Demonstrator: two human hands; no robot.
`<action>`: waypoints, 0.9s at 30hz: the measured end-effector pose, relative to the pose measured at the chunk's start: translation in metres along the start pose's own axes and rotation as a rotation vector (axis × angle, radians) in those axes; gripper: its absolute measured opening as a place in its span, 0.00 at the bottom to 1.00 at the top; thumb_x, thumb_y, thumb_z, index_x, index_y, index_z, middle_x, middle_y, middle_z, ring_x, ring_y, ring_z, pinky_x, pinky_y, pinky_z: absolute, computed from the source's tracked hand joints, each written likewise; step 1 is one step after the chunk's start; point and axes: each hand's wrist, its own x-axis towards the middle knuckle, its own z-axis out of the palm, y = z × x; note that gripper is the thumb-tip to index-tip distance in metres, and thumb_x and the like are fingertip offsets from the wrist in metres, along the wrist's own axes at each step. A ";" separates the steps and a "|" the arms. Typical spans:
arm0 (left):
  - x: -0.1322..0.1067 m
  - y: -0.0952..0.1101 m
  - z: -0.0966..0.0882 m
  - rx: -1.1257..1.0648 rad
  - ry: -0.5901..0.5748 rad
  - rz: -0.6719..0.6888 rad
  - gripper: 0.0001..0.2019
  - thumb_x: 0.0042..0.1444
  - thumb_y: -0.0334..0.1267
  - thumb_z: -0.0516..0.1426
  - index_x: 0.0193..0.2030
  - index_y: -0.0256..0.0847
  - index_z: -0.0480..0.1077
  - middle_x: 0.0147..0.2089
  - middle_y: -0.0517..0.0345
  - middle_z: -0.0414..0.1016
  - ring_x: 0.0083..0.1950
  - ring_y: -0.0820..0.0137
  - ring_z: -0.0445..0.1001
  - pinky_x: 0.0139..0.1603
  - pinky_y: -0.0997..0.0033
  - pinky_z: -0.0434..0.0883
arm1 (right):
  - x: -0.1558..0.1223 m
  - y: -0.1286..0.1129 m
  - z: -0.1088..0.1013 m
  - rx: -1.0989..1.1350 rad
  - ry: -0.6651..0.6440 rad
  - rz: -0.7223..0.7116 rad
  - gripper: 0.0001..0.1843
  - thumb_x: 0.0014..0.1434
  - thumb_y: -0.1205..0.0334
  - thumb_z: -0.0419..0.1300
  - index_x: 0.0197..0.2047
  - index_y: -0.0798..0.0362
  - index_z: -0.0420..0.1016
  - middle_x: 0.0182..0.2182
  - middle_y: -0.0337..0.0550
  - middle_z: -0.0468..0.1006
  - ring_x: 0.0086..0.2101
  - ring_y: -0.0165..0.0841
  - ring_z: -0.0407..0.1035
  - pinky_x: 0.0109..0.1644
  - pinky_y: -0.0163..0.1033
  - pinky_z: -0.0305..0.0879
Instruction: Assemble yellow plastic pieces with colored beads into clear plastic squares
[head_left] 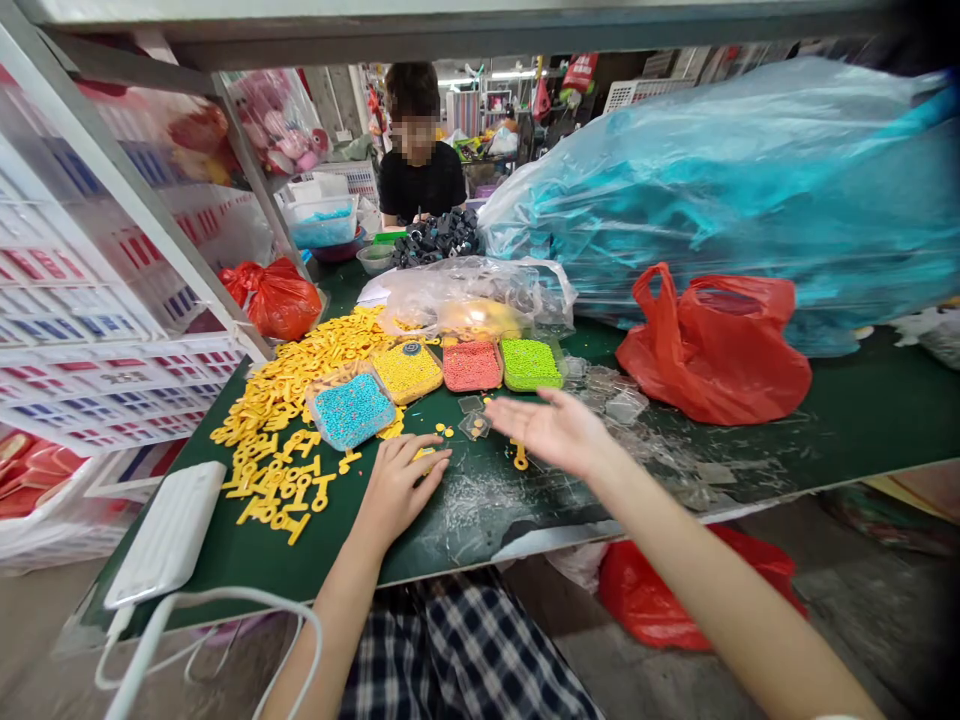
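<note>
My left hand (401,485) rests low over the table, thumb and fingers curled about a small yellow plastic piece (425,455), mostly hidden. My right hand (555,430) is open, palm turned up and fingers stretched to the left, seemingly with nothing in it. Just below its fingers lies a yellow ring-ended piece (520,457). Ahead of the hands stand trays of small beads: blue (354,410), yellow (407,372), red (472,365) and green (531,364). A dark round object (412,349) sits on the yellow beads. Small clear plastic pieces (473,415) lie near my right fingertips.
A heap of yellow plastic pieces (300,380) covers the table's left. A white power bank (169,530) with a cable lies front left. Right are a red bag (712,350) and a large clear bag of blue material (720,200). A person (422,175) sits opposite behind black parts (439,238).
</note>
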 end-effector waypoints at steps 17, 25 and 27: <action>-0.001 -0.003 -0.002 0.004 -0.039 -0.121 0.11 0.65 0.38 0.51 0.41 0.43 0.75 0.45 0.54 0.76 0.47 0.64 0.71 0.47 0.61 0.66 | -0.020 -0.050 -0.060 -1.846 0.460 -0.664 0.20 0.61 0.48 0.47 0.30 0.51 0.72 0.28 0.45 0.76 0.30 0.38 0.69 0.36 0.41 0.60; -0.003 -0.004 -0.004 0.002 -0.007 -0.144 0.11 0.65 0.39 0.51 0.39 0.42 0.75 0.43 0.53 0.76 0.45 0.65 0.71 0.46 0.61 0.66 | 0.004 -0.030 -0.085 -2.469 0.788 -0.540 0.26 0.61 0.46 0.52 0.50 0.60 0.68 0.49 0.63 0.71 0.49 0.53 0.64 0.44 0.49 0.59; -0.003 -0.003 -0.004 -0.007 -0.014 -0.149 0.12 0.66 0.39 0.51 0.39 0.42 0.75 0.42 0.53 0.76 0.45 0.65 0.71 0.46 0.61 0.66 | 0.006 -0.031 -0.089 -2.482 0.679 -0.528 0.21 0.61 0.49 0.51 0.47 0.58 0.69 0.46 0.59 0.73 0.47 0.49 0.65 0.43 0.47 0.59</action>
